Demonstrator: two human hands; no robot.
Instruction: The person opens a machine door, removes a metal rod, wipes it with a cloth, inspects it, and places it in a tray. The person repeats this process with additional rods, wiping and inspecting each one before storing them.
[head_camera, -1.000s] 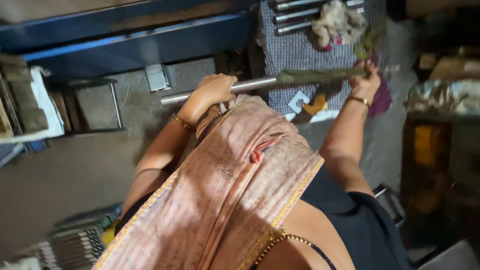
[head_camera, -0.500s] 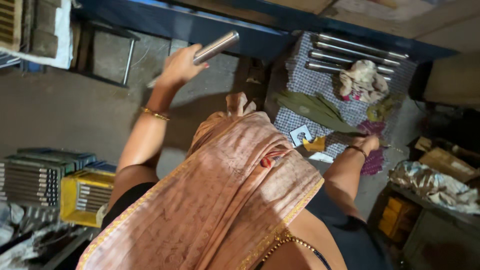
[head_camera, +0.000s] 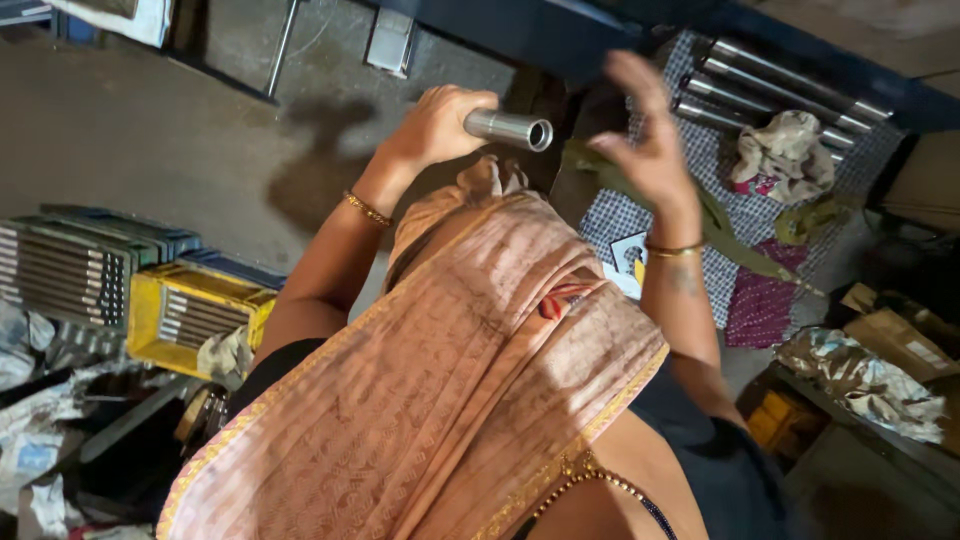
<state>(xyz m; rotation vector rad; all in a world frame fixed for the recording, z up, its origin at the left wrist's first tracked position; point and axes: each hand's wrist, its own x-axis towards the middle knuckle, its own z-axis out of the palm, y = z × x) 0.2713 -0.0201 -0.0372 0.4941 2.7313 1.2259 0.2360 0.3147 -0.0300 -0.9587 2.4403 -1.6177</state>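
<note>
Steel tube gripped in my left hand, right hand raised open.

I see my left hand (head_camera: 435, 125) with fingers wrapped around a short shiny hollow steel tube (head_camera: 510, 129), its open end poking out past them; my right hand (head_camera: 640, 130), blurred, hangs spread and empty just beside that end, over a checked cloth (head_camera: 720, 215).

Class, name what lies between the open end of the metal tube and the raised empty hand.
Nothing: in the head view, the tube and right hand have only floor behind.
</note>
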